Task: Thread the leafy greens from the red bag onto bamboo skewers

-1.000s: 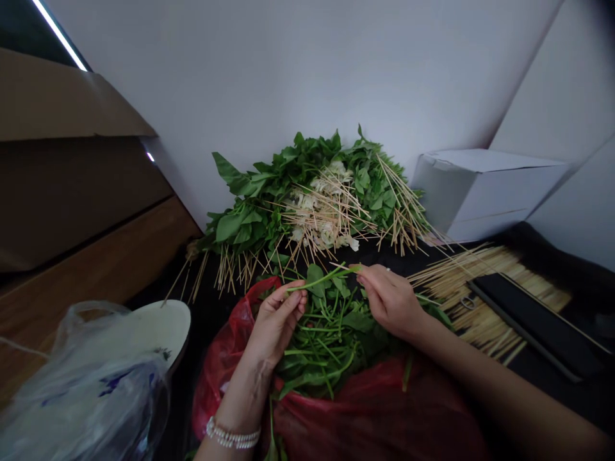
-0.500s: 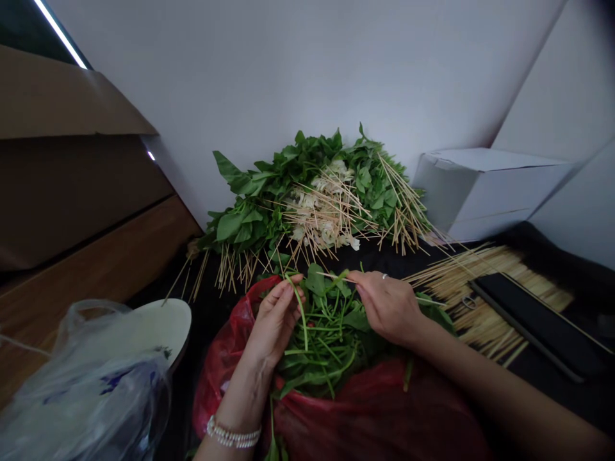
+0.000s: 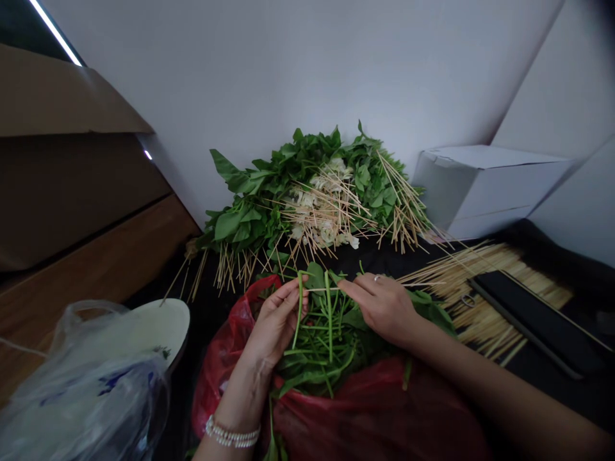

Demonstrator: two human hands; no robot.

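Note:
My left hand (image 3: 273,320) pinches a green stem (image 3: 298,306) that is bent into a loop and stands nearly upright. My right hand (image 3: 384,306), with a ring on one finger, is closed on a thin bamboo skewer (image 3: 321,289) whose tip points left at the stem. Both hands hover over loose green stems and leaves (image 3: 327,339) lying in an open red plastic bag (image 3: 365,410). A beaded bracelet circles my left wrist.
A heap of skewered leafy greens (image 3: 307,192) lies against the white wall. Bare skewers (image 3: 485,288) and a black flat case (image 3: 528,314) lie at right, beside a white box (image 3: 480,186). A clear plastic bag (image 3: 81,390) over a white bowl (image 3: 163,326) sits at left.
The stem, first stretched between both hands, has been folded by my left hand and now stands upright. My right hand has brought the skewer tip leftward up to it.

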